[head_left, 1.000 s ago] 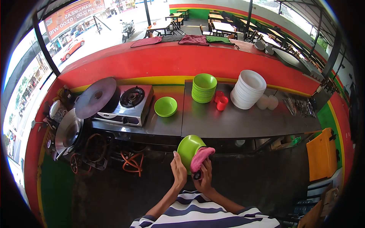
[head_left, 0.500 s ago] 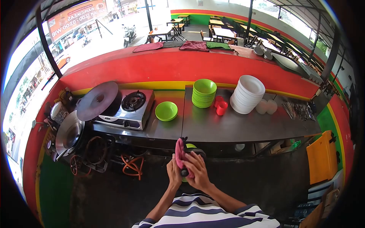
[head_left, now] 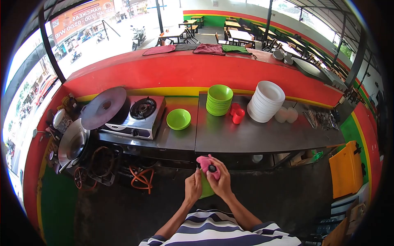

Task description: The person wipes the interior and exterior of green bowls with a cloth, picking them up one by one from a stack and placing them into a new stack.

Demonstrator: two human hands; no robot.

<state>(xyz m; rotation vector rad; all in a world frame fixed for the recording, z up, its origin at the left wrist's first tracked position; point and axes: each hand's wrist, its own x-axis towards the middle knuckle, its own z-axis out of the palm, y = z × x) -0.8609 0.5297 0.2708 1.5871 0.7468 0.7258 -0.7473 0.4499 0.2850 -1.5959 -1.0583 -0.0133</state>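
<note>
My left hand [head_left: 193, 187] is closed on the edge of a green bowl [head_left: 205, 189], thumb up along its rim. The bowl is tilted and partly hidden by both hands. My right hand [head_left: 220, 180] grips a pink cloth [head_left: 204, 161] bunched at the upper part of the bowl. A small round black thing [head_left: 212, 168] shows against the cloth, by the right fingers. Both hands are close together, just below the front edge of the steel counter [head_left: 172, 141].
Left of centre a green bowl [head_left: 179, 119] stands beside a gas stove [head_left: 141, 123]. Farther right are stacked green bowls [head_left: 219, 102], red cups [head_left: 238, 116], white plates [head_left: 264, 104] and cutlery [head_left: 324, 119]. A wok [head_left: 73, 145] sits at the left.
My right hand has shifted slightly right, and the pink cloth is now bunched under it. My hands have moved a little apart, and more of the green bowl shows between them.
</note>
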